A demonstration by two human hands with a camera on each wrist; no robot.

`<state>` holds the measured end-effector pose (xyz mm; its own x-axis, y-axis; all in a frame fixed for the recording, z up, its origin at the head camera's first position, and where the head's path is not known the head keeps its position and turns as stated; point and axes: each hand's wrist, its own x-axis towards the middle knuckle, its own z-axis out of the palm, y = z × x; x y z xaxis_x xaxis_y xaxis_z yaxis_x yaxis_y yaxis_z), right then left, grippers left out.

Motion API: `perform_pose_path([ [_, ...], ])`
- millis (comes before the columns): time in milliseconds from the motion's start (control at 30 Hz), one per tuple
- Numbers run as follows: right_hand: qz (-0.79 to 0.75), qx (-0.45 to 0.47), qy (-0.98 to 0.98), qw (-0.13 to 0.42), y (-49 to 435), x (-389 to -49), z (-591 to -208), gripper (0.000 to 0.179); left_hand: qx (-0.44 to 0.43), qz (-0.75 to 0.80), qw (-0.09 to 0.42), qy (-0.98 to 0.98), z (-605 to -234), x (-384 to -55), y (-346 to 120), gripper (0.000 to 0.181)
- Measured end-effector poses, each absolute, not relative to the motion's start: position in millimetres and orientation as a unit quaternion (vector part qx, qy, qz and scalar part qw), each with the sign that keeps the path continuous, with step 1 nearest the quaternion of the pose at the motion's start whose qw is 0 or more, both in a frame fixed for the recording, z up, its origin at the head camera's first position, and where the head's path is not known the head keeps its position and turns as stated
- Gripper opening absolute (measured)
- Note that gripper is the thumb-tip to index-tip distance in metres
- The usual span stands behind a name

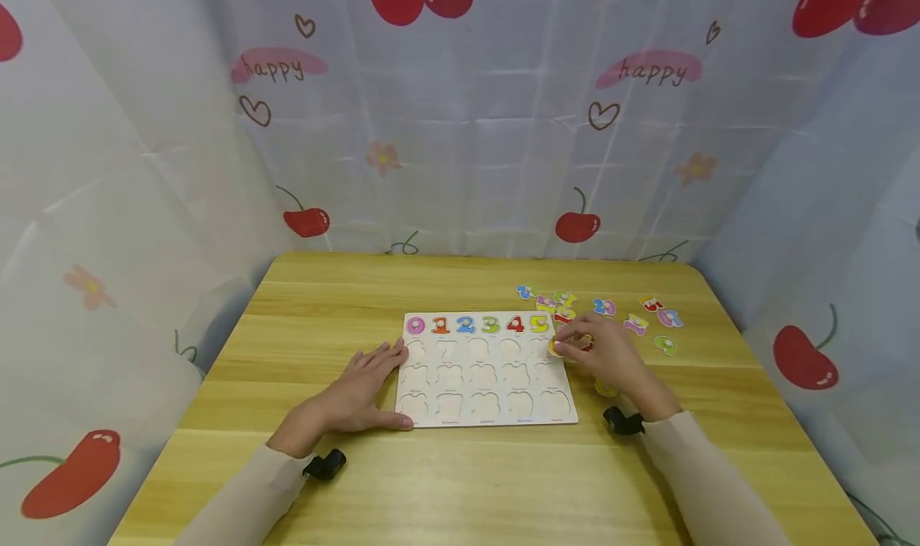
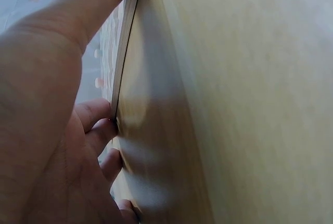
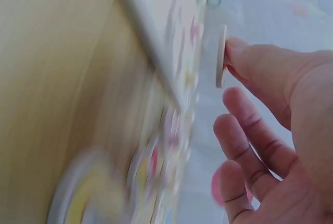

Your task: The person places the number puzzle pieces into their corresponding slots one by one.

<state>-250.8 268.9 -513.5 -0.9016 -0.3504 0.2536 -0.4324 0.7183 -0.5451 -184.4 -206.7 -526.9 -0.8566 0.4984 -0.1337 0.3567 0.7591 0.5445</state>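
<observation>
A wooden number puzzle board (image 1: 460,361) lies on the table, with the pieces 0 to 5 seated along its top row and bare recesses below. My left hand (image 1: 359,394) rests at the board's left edge, fingers stretched at the upper part and thumb at the lower corner. In the left wrist view that hand (image 2: 57,114) spans the board's edge (image 2: 123,52). Over the right end of the second row, my right hand (image 1: 607,354) pinches a yellow-orange number puzzle piece (image 1: 554,348). The right wrist view shows this piece (image 3: 221,57) edge-on, raised off the board; its numeral is hidden.
Several loose number pieces are scattered right of and behind the board, including a green one (image 1: 665,345) and a blue one (image 1: 525,291). A yellow piece (image 1: 606,388) lies below my right hand. A printed curtain (image 1: 460,131) stands around the table (image 1: 460,482).
</observation>
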Motion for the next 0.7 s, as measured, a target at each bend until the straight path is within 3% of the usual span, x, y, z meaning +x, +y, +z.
perform_pose_path([
  [467, 0.35, 0.263, -0.899, 0.033, 158, -258, -513, 0.007, 0.227, 0.269, 0.125, 0.928, -533, -184, -208, 0.13],
  [700, 0.336, 0.268, -0.903, -0.011, 103, -262, -510, 0.005, 0.227, 0.269, 0.126, 0.928, -531, -185, -207, 0.134],
])
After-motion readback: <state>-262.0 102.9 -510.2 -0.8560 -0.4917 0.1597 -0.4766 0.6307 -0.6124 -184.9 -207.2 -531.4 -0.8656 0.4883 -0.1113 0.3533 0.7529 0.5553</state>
